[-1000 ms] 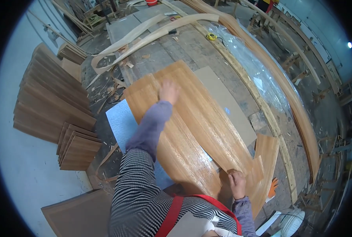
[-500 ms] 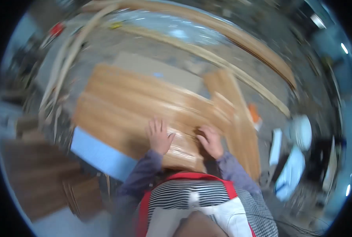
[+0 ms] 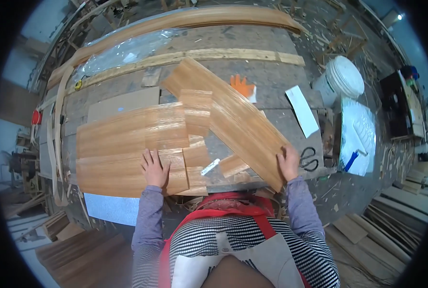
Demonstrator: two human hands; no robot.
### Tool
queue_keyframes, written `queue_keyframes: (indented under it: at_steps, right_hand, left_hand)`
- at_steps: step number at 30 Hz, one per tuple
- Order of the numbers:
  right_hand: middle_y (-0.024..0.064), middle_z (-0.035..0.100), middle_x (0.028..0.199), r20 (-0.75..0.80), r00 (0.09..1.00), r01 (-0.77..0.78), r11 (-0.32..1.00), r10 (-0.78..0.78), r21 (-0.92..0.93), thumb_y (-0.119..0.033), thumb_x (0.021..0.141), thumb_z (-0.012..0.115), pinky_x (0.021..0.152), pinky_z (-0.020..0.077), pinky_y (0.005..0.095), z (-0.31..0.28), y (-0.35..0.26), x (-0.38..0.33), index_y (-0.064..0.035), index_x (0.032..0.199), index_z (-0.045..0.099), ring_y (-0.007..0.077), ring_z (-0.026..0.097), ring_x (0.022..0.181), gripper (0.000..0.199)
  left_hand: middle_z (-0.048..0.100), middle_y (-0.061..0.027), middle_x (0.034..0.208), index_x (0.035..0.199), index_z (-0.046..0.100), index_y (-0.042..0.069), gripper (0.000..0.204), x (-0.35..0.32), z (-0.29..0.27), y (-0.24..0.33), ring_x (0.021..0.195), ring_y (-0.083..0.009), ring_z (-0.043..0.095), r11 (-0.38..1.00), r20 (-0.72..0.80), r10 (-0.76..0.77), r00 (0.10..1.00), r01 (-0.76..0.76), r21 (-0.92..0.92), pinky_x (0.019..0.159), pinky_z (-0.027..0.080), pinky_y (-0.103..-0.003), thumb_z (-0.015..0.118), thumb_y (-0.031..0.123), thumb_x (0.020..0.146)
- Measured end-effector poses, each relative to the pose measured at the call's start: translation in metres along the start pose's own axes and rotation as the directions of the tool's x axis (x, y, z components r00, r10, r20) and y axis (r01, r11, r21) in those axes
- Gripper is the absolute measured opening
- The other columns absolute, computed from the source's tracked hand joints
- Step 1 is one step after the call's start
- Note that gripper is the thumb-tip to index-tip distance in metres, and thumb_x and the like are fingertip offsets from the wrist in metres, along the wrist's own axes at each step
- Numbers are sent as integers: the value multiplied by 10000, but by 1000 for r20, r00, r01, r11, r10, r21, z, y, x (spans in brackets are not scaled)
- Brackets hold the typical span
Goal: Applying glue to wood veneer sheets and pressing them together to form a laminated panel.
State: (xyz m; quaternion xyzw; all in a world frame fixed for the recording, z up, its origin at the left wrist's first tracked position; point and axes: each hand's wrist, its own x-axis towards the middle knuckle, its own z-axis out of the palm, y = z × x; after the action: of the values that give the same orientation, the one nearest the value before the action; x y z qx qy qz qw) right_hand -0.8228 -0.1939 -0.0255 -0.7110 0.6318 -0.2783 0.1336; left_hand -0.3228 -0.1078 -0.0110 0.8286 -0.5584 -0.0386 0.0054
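Observation:
My left hand (image 3: 155,168) lies flat with fingers spread on a wide light-brown wood veneer sheet (image 3: 113,165), near overlapping veneer pieces. My right hand (image 3: 289,162) is closed on the near right edge of a long veneer strip (image 3: 243,120), which slants across the bench; its fingertips are partly hidden. Black-handled scissors (image 3: 309,160) lie just right of that hand. Between my hands rest a small white cutter-like tool (image 3: 210,166) and a short veneer offcut (image 3: 234,165). Another veneer piece (image 3: 196,111) lies partly beneath the strip's left side.
An orange glove (image 3: 243,86), a white strip (image 3: 301,111) and a white bucket (image 3: 341,81) are at the right. A paint roller with blue handle (image 3: 352,160) lies beyond. A wooden batten (image 3: 195,57) and long veneer stack (image 3: 190,17) span the bench's far side.
The view has turned and sharpened. My right hand has moved right, away from the veneer near my left hand, onto the long strip's edge. My left hand stays flat on the veneer.

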Motion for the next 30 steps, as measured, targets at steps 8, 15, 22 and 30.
queue_keyframes:
  at_steps: [8,15,22,30]
  right_hand:
    - [203,610,1057,294,905,-280,950,308,-134,-210,734,763,840,485,490,-26,60,58,-31,1031,635,394,575,1022,370]
    - [214,603,839,298,952,107,988,-69,-113,-181,746,706,690,464,496,-3,98,51,-17,785,593,413,584,815,202]
    - [15,589,874,589,807,-352,766,-42,537,-98,779,689,690,460,256,-171,-24,41,-16,948,586,101,553,786,214]
    - [34,605,907,431,880,-337,375,-201,863,-166,710,717,708,486,259,-327,2,38,-19,1009,509,112,587,802,394]
  left_hand:
    - [685,-230,1046,1178,612,-21,444,-14,16,178,907,-323,685,638,-11,276,961,-191,-746,781,542,-408,687,310,892]
    - [695,-94,777,916,703,-42,368,-11,107,265,669,-156,617,105,324,139,936,312,-944,600,493,-330,661,322,897]
    - [670,-164,720,877,663,-44,647,-17,41,281,648,-228,674,-29,668,305,679,708,-706,568,560,-344,537,590,920]
    - [613,-195,1258,1292,530,-17,786,-43,-18,363,1154,-281,610,-518,275,772,573,818,-250,961,504,-472,518,665,901]
